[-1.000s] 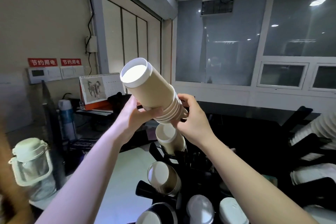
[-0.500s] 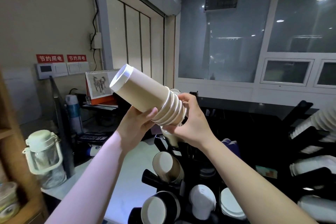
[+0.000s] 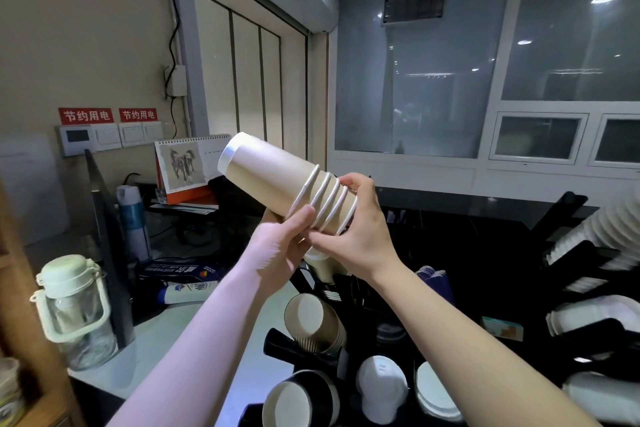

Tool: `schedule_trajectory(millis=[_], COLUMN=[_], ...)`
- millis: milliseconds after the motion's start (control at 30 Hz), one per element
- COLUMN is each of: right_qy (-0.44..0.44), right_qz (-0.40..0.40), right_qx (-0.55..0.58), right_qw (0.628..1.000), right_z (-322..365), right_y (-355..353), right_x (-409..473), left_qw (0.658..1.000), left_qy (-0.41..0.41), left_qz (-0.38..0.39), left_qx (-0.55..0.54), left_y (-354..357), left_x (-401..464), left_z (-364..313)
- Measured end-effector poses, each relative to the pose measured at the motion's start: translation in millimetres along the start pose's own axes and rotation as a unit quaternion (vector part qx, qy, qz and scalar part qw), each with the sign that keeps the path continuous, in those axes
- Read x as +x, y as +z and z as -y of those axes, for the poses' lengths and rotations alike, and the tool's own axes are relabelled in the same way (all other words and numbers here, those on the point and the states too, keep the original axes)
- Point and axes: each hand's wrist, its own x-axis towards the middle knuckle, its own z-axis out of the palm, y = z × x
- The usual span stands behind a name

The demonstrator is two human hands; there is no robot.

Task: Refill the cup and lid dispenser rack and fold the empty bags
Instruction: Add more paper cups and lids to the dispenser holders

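Observation:
I hold a stack of brown paper cups (image 3: 277,184) in the air, nearly level, its closed white bottom pointing up-left and its several white rims toward me. My left hand (image 3: 284,246) grips the stack from below, thumb on the rims. My right hand (image 3: 356,229) wraps the rim end from the right. Below them stands the black dispenser rack (image 3: 294,350). Its slots show brown cups (image 3: 311,319), black-rimmed cups (image 3: 294,399) and white lids (image 3: 381,388). No bags are in view.
A second black rack (image 3: 568,253) with white lids stands at the right. At the left are a glass jar with a pale lid (image 3: 72,312), a dark monitor edge (image 3: 107,253), a blue bottle (image 3: 131,218) and a desk calendar (image 3: 187,163). A white counter (image 3: 166,340) lies below my arms.
The cup stack has tipped from steeply raised to nearly level and dropped a little. Its open-looking white end turned away from me. Both hands kept their hold.

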Motion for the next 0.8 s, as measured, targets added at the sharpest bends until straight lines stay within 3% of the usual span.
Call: schedule_trajectory(millis=[433,800], right_qy=[-0.032,-0.112], right_qz=[0.008,-0.022], right_qx=[0.009,-0.124], right_qw=[0.999,0.986], right_z=[-6.4,-13.2], right_y=[-12.9,-15.3], right_x=[5.9,13.2], left_qw=[1.000,0.998], left_qy=[-0.010,0.010], left_qz=[-0.024,-0.049], left_qx=[-0.008,-0.050], left_y=[9.1,26.9], left_x=[12.2,18.0], left_z=[6.4,11.4])
